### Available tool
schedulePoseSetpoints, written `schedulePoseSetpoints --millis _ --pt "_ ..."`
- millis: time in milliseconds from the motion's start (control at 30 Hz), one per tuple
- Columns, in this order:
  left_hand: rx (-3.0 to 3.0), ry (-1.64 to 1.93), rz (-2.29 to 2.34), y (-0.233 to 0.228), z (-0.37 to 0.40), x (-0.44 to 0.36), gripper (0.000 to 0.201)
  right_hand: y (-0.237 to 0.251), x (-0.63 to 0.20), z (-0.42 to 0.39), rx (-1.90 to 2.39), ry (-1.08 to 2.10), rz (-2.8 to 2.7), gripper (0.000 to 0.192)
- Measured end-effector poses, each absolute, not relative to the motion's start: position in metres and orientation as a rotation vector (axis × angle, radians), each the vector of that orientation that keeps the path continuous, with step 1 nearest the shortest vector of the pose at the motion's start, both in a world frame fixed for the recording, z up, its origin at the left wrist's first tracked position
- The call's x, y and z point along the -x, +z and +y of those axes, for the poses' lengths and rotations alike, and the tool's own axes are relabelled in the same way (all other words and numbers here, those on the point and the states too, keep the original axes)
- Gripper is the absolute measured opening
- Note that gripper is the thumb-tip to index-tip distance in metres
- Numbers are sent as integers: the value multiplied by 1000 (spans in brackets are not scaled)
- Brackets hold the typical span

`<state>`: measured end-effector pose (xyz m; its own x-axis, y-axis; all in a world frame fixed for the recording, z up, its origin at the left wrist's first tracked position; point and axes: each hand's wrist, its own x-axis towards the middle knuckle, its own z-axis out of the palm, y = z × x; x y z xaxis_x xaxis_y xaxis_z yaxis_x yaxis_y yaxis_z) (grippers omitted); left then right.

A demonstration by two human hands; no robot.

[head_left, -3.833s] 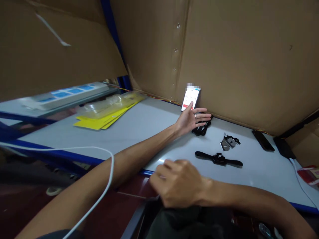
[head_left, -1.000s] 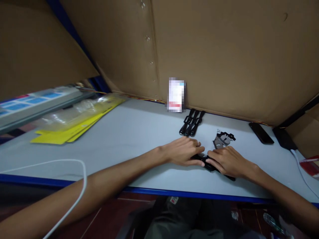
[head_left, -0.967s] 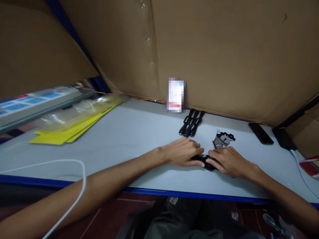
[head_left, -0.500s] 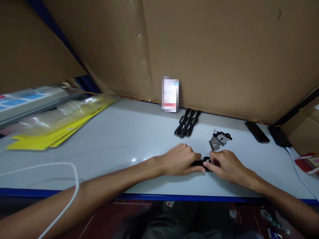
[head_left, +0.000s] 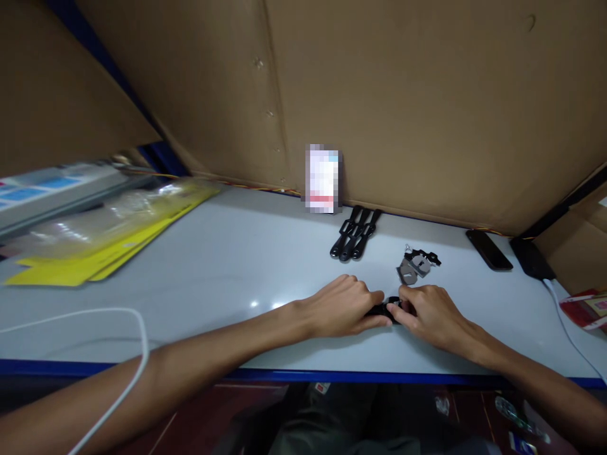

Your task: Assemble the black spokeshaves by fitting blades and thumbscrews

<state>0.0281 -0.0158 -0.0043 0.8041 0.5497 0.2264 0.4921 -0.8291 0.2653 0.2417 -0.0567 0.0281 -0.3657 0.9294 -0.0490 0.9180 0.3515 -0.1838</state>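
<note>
Both my hands rest on the grey table (head_left: pixel 246 259) near its front edge, closed around a long black two-handled tool (head_left: pixel 385 309). My left hand (head_left: pixel 344 308) covers its left handle, my right hand (head_left: pixel 429 314) covers its right handle, and only the tool's middle shows between the fingertips. Just beyond my right hand lies a small pile of grey metal blades and black parts (head_left: pixel 413 265). Further back, a bundle of similar black tools (head_left: pixel 355 232) lies by the cardboard wall.
A lit phone (head_left: pixel 323 178) leans against the cardboard wall (head_left: pixel 427 107) at the back. A dark phone (head_left: pixel 488 249) and a black charger (head_left: pixel 531 259) with a white cable lie at the right. Yellow cards under clear packs (head_left: pixel 109 237) lie left. A white cable (head_left: pixel 118 316) crosses my left arm.
My left hand left the phone and came down to the black tool, where my right hand joined it. Over the last second both hands shifted slightly toward me with the tool.
</note>
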Motion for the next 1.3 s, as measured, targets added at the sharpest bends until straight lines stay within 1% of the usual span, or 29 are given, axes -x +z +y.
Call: schedulePoseSetpoints --millis 167,267,400,533,700,767,833,933,1067,1167,1300 --pt "-2955 285 801 -3 -18 -30 52 29 -238 -57 1746 282 -2556 28" --pt "-2990 244 793 -2 -17 -30 52 29 -239 -56 1752 279 -2574 28" --pt "-3031 225 729 2 -11 -24 55 35 -252 -54 1514 246 -2756 31" --pt "-3111 308 630 9 -5 -16 54 46 -270 -55 1374 161 -2945 30" --pt "-3232 509 713 18 -8 -23 49 47 -271 -60 1310 182 -3042 18" --pt "-3242 460 786 18 -13 -30 43 45 -267 -61 1282 191 -3041 20" --pt "-3223 331 838 17 -18 -38 35 44 -262 -62 1276 203 -3029 22" --pt "-3192 203 913 14 -22 -45 31 43 -257 -64 1321 201 -2997 24" --pt "-3168 113 1005 14 -26 -50 23 37 -253 -66 1439 86 -2940 36" --pt "-3112 84 1107 16 -29 -52 26 31 -252 -65 1499 39 -2906 43" --pt "-3014 61 1246 17 -33 -55 33 24 -252 -64 1508 3 -2870 45"
